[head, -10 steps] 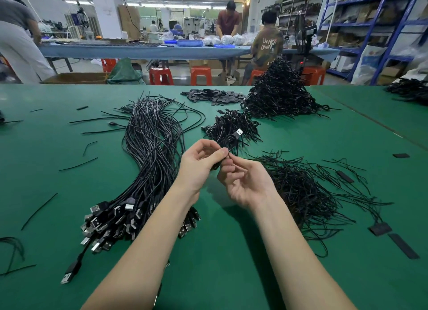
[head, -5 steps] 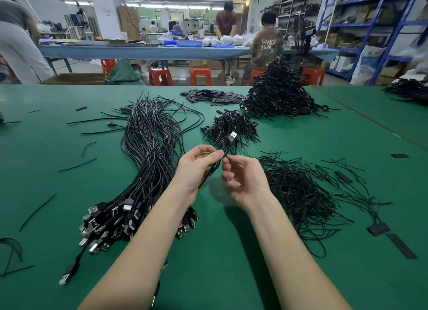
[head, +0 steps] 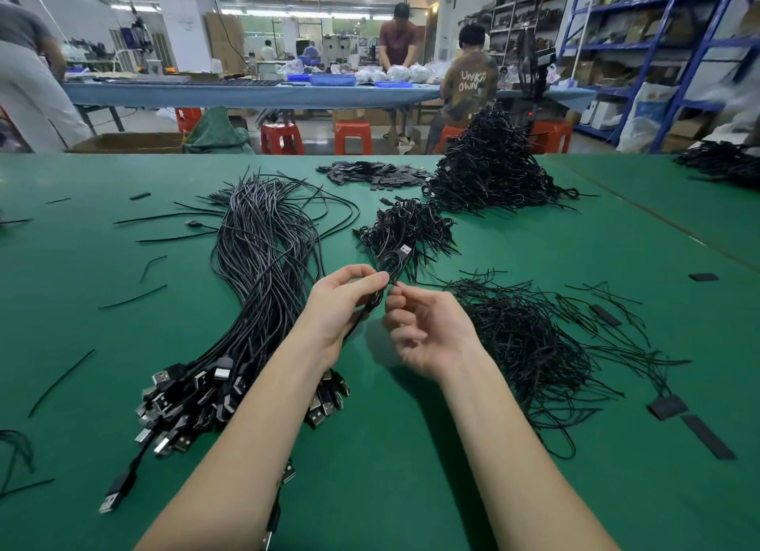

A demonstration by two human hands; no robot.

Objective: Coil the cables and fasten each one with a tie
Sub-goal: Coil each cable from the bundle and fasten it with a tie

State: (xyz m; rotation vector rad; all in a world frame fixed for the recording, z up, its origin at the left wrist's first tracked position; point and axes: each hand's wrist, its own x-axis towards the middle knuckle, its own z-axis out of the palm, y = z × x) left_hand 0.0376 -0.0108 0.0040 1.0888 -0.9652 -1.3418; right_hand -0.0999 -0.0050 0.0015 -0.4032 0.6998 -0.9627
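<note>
I see my left hand [head: 343, 303] pinching a coiled black USB cable [head: 390, 264] above the green felt-like table [head: 390, 489], its metal plug poking up past my fingertips. My right hand [head: 427, 328] curls beside it, thumb and forefinger closed at the coil; whether a thin tie sits between them is too small to make out. A long glossy bundle of straight cables [head: 263, 271] lies left, wiry ties [head: 530, 340] heap on the right, and finished coils [head: 405, 231] pile just beyond my hands.
</note>
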